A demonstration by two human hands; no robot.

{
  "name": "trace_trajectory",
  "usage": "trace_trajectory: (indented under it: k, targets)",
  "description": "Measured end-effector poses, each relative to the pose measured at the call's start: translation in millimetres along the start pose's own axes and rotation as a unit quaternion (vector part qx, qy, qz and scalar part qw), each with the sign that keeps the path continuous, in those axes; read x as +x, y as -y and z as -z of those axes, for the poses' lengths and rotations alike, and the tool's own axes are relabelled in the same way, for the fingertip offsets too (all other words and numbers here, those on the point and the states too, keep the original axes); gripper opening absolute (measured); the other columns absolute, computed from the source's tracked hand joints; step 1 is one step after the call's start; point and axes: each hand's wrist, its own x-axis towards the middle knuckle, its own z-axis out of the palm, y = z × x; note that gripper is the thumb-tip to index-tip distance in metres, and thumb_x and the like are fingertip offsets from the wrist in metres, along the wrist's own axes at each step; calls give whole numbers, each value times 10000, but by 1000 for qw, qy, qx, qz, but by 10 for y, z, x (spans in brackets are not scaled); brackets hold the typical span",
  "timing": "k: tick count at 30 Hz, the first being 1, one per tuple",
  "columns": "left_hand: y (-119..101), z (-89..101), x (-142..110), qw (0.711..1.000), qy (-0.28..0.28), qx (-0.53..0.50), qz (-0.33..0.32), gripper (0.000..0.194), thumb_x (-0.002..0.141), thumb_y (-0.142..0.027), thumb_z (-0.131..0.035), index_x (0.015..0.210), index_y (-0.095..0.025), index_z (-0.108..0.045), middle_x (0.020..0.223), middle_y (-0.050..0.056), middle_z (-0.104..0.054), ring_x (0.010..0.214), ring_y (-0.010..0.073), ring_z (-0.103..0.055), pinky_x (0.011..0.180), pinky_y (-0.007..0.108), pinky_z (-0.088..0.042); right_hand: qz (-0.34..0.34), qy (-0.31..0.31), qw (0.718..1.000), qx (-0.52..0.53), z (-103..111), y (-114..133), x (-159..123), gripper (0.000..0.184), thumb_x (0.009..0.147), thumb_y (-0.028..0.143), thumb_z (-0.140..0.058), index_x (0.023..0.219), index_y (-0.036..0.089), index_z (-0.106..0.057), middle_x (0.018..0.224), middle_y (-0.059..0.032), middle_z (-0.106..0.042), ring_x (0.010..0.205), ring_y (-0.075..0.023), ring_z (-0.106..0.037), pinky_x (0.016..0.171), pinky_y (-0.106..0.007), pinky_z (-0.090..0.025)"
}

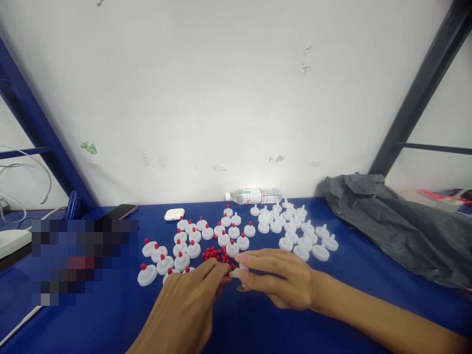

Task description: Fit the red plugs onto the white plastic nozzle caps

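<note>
My right hand (276,278) grips a white nozzle cap (243,276) on its side by the disc, its spout pointing left. Closed at the spout's tip, the fingers of my left hand (193,295) hide whatever they pinch. Just beyond both hands lies a small heap of red tip caps (212,254). Several white nozzle caps with red tips (162,265) stand to the left and in the middle, some partly covered by my left hand. On the right is a cluster of white nozzle caps with bare spouts (290,236), a few tilted.
A clear plastic bottle (252,195) lies along the wall. At the left are a white case (174,214), a phone (123,211) and cables (22,317). A dark grey plastic bag (391,221) covers the right side of the blue table (354,295).
</note>
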Motion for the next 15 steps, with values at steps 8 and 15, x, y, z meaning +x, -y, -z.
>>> trace_trajectory:
  k: [8, 15]
  targets:
    - [6, 65, 22, 997, -71, -30, -24, 327, 952, -87, -367, 1000, -217, -664, 746, -21, -724, 545, 90, -660, 519, 157, -506, 1, 28, 999, -37, 27, -37, 95, 217, 966, 111, -570, 1148, 135, -686, 1047, -100, -739, 1047, -173, -706, 932, -284, -600]
    - [50, -135, -42, 986, 43, 125, 103, 337, 997, -228, -466, 1272, -200, -659, 1071, 86, -784, 770, 238, -779, 620, 312, -626, -92, 82, 982, -146, 143, -307, 21, 345, 910, 124, -616, 1253, 157, -639, 1123, -117, -704, 1023, -222, -672, 871, -382, -567]
